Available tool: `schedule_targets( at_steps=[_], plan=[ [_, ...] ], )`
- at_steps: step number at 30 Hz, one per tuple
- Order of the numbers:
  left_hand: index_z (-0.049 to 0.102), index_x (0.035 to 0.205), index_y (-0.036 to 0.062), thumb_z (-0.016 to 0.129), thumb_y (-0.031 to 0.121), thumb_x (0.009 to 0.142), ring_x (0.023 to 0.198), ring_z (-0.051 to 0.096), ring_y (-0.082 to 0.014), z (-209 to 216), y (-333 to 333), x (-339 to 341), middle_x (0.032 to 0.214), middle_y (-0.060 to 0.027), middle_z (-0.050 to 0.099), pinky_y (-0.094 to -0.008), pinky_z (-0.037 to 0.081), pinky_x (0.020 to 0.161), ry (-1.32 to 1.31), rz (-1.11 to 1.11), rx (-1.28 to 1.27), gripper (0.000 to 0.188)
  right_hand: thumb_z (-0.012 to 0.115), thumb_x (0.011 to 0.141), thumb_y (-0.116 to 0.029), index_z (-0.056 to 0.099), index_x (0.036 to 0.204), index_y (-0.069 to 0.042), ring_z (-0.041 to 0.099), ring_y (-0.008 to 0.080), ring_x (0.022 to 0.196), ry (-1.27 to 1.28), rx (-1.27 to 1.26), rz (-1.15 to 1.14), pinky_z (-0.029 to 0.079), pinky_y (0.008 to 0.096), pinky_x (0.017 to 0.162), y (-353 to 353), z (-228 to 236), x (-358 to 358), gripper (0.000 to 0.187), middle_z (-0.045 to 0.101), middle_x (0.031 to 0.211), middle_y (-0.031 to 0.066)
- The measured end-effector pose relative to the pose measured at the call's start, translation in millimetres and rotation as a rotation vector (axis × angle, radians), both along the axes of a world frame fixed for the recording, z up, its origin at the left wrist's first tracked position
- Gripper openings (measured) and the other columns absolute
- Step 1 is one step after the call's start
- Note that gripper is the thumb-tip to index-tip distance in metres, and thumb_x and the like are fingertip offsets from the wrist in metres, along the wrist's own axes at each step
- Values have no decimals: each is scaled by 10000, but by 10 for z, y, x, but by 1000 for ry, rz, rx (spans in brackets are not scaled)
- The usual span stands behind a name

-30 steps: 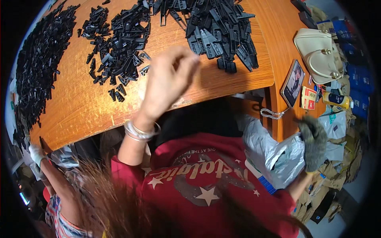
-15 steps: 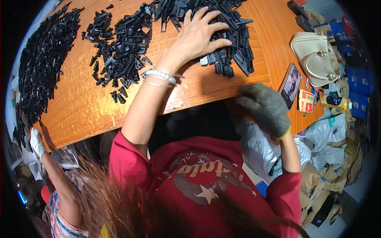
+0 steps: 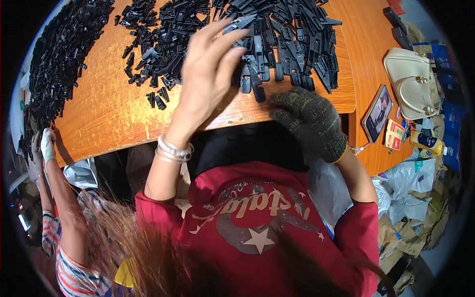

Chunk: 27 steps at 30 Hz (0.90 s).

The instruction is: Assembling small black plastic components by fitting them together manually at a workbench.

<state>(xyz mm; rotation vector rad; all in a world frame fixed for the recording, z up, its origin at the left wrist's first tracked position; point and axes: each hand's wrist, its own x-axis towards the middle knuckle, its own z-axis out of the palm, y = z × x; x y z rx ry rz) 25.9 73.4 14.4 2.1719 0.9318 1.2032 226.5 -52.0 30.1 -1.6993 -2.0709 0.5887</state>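
The left hand (image 3: 205,74), bare and wearing pale bracelets (image 3: 174,150), is over the near left edge of the right-hand pile of black pieces (image 3: 287,44); its fingers and thumb are spread apart, slightly blurred, and whether they touch a piece cannot be told. The right hand (image 3: 311,121), in a dark knitted glove, is at the front edge of the wooden table (image 3: 109,106), just below that pile, its fingers curled; whether they grip anything is hidden. A second pile (image 3: 173,44) of smaller black pieces lies left of the bare hand, and a third (image 3: 67,59) spreads along the table's far left, near a co-worker's white-gloved hand (image 3: 48,144). A phone (image 3: 378,114), a cream handbag (image 3: 408,81) and a bottle (image 3: 428,142) are at the right.
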Motion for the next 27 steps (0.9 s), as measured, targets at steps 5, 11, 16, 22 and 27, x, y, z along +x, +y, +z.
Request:
schedule_targets(
  at_steps=[5, 11, 16, 22, 27],
  plan=[
    [622, 837, -27, 666, 32, 852, 629, 586, -233, -89, -331, -218, 771, -123, 598, -317, 470, 575, 10, 178, -66, 75, 669, 866, -275, 684, 1043, -86, 651, 297, 914, 121, -57, -37, 522, 395, 772, -123, -66, 6, 259, 675, 1013, 107],
    [616, 880, 23, 695, 34, 796, 633, 593, -305, -95, -570, 49, 763, -122, 572, -368, 474, 547, 94, 52, 11, 116, 688, 850, -256, 676, 1056, -84, 651, 290, 919, 222, -10, -203, 521, 395, 770, -100, -3, -168, 268, 663, 1040, 125],
    [579, 950, -6, 616, -40, 825, 660, 599, -334, -202, -642, 161, 777, -150, 574, -386, 480, 586, 0, 92, -62, 135, 661, 865, -294, 599, 1188, -82, 641, 276, 820, -33, 295, -165, 507, 388, 686, 85, -135, -379, 391, 641, 986, 123],
    [568, 963, -33, 568, -58, 878, 604, 592, -237, -324, -805, -19, 795, -150, 599, -318, 474, 564, -192, 87, -382, 88, 643, 885, -298, 560, 1243, -79, 641, 273, 768, -67, 187, -140, 509, 377, 629, 158, -215, -431, 428, 637, 955, 117],
    [600, 1072, -34, 609, -37, 871, 575, 541, -129, -242, -741, -139, 778, -86, 595, -246, 445, 540, -168, 75, -262, 201, 656, 896, -216, 605, 1228, -69, 668, 290, 954, 361, 167, -205, 536, 373, 798, 45, -146, -392, 366, 662, 1099, 145]
  ],
)
